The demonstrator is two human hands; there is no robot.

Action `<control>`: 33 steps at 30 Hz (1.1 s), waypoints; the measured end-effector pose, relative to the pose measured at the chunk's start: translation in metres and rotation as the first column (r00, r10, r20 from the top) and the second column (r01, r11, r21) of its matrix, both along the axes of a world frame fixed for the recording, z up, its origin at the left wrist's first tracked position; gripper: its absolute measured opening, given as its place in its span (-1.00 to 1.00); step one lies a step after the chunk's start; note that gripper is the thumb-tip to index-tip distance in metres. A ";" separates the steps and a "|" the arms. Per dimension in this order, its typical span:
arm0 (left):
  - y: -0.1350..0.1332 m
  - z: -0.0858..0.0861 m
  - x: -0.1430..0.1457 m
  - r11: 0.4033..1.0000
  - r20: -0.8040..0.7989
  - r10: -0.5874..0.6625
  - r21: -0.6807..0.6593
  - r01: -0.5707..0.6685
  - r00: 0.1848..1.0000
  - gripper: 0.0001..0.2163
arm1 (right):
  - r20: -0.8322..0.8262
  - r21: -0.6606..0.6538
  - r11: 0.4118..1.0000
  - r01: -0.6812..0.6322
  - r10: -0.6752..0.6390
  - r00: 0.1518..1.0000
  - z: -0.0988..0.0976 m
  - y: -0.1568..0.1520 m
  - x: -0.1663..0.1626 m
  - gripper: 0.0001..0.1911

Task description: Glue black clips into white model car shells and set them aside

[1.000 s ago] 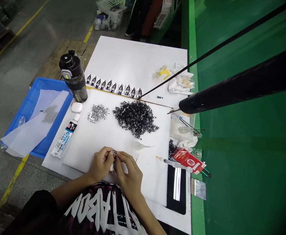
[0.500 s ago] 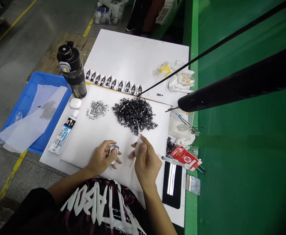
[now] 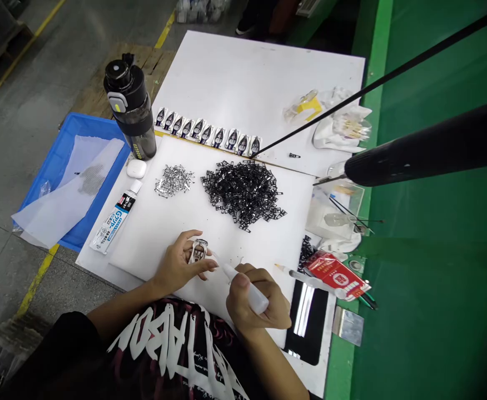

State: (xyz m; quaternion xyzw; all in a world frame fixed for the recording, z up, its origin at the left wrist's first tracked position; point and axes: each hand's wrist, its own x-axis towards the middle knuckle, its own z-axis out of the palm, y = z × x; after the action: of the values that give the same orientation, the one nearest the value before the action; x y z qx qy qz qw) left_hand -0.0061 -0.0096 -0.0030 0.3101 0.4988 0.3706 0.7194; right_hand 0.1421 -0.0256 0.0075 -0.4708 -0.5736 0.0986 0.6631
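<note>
My left hand [image 3: 174, 265] is closed around a small white part with a dark, shiny frame [image 3: 199, 251], held just above the white work mat [image 3: 143, 250]. In my right hand [image 3: 264, 311] is a white squeeze bottle [image 3: 257, 300], its narrow nozzle pointing left toward the part. A small gap seems to separate the nozzle tip from my left fingers. Beyond my hands lies a heap of small black frame-like pieces [image 3: 241, 191]. To its left is a smaller pile of silver pieces [image 3: 174, 181].
Along the mat's far edge runs a row of white-and-dark parts [image 3: 205, 134]. At the left stand a dark drink bottle [image 3: 133, 111], a glue tube [image 3: 115, 222] and a blue tray [image 3: 76, 219]. On the right are a red packet [image 3: 337, 272], a black phone-like slab [image 3: 310, 322] and a thick black pole [image 3: 427, 141].
My right hand has turned the squeeze bottle from pointing away from me to pointing left at the part. The part in my left hand is tilted differently. The whole view has shifted slightly.
</note>
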 end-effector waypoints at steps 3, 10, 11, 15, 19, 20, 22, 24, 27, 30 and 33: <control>0.000 0.001 0.000 1.000 -0.014 -0.004 -0.006 0.004 1.000 -0.23 | 0.013 -0.011 1.000 0.028 -0.028 1.000 -0.001 -0.003 -0.003 -0.62; 0.000 0.000 0.001 1.000 -0.030 -0.014 0.020 0.014 0.999 -0.31 | 0.106 -0.066 0.993 0.093 -0.086 0.991 0.005 -0.002 -0.009 -0.63; -0.001 -0.001 0.001 1.000 -0.031 -0.012 0.022 0.012 0.999 -0.32 | 0.108 -0.070 0.993 0.095 -0.087 0.990 0.006 -0.002 -0.009 -0.63; -0.001 -0.001 0.001 1.000 -0.034 -0.007 0.023 0.008 0.999 -0.33 | 0.110 -0.077 0.993 0.086 -0.077 0.991 0.007 -0.001 -0.009 -0.65; -0.001 0.000 0.001 1.000 -0.041 -0.011 0.028 0.012 0.999 -0.35 | 0.117 -0.074 0.993 0.097 -0.088 0.989 0.007 0.000 -0.009 -0.66; -0.001 0.000 0.001 0.999 -0.041 -0.011 0.030 0.013 0.999 -0.36 | 0.122 -0.078 0.992 0.100 -0.090 0.988 0.007 0.000 -0.009 -0.66; -0.001 0.000 0.001 0.999 -0.043 -0.012 0.030 0.013 0.999 -0.36 | 0.130 -0.096 0.990 0.107 -0.094 0.987 0.008 -0.001 -0.009 -0.66; 0.000 0.001 0.001 1.000 -0.044 -0.012 0.028 0.013 0.999 -0.36 | 0.134 -0.127 0.985 0.117 -0.099 0.986 0.009 -0.002 -0.009 -0.66; 0.000 0.002 0.002 1.000 -0.043 -0.009 0.024 0.010 0.999 -0.34 | 0.138 -0.149 0.980 0.132 -0.112 0.984 0.009 -0.003 -0.009 -0.66; 0.000 0.002 0.002 1.000 -0.039 -0.004 0.022 0.005 0.999 -0.33 | 0.140 -0.115 0.981 0.159 -0.142 0.980 0.008 -0.004 -0.008 -0.67; 0.000 0.002 0.002 1.000 -0.040 0.003 0.017 -0.003 0.999 -0.32 | 0.156 -0.086 0.982 0.170 -0.155 0.975 0.006 -0.006 -0.008 -0.67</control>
State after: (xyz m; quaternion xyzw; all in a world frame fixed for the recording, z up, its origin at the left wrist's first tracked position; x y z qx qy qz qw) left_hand -0.0044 -0.0095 -0.0014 0.3228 0.5104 0.3696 0.7062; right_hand 0.1346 -0.0317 0.0134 -0.5546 -0.5752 0.0370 0.6002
